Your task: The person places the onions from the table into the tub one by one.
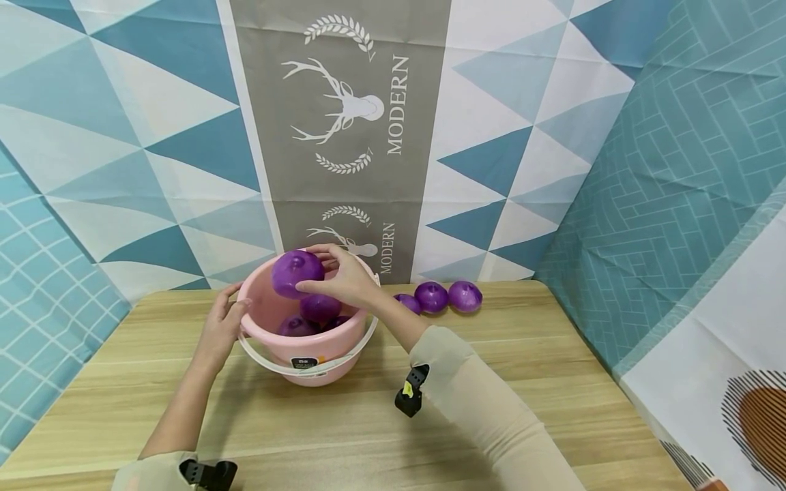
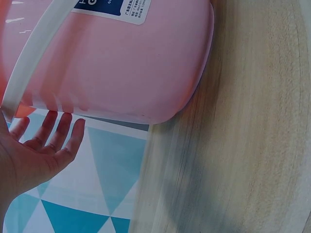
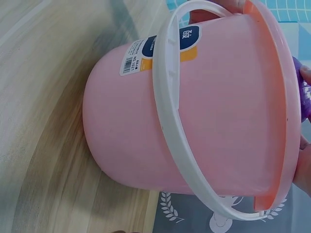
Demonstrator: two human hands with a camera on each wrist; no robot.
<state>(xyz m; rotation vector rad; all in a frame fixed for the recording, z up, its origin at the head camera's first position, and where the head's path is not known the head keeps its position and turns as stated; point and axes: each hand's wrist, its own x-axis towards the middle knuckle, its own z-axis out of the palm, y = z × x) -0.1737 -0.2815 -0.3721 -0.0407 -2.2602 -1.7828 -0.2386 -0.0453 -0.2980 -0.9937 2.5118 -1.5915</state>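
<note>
A pink bucket (image 1: 279, 341) stands upright on the table, its white handle (image 1: 276, 368) hanging down at the front. My right hand (image 1: 346, 276) grips a purple onion (image 1: 295, 273) over the mouth of the bucket, thumb and fingers on opposite sides of it. Inside lie several more purple onions (image 1: 321, 308). At the left side, my left hand (image 1: 222, 324) holds the bucket's rim, its thumb at the edge; in the left wrist view its fingers (image 2: 62, 130) meet the outer wall. Only a sliver of the held onion (image 3: 305, 99) shows past the rim in the right wrist view.
Three purple onions (image 1: 432, 298) lie in a row on the wooden table (image 1: 491, 382) to the right of the bucket, the nearest partly behind my right forearm. A patterned cloth wall (image 1: 344, 225) rises just behind the table's back edge, with tiled sheets at both sides.
</note>
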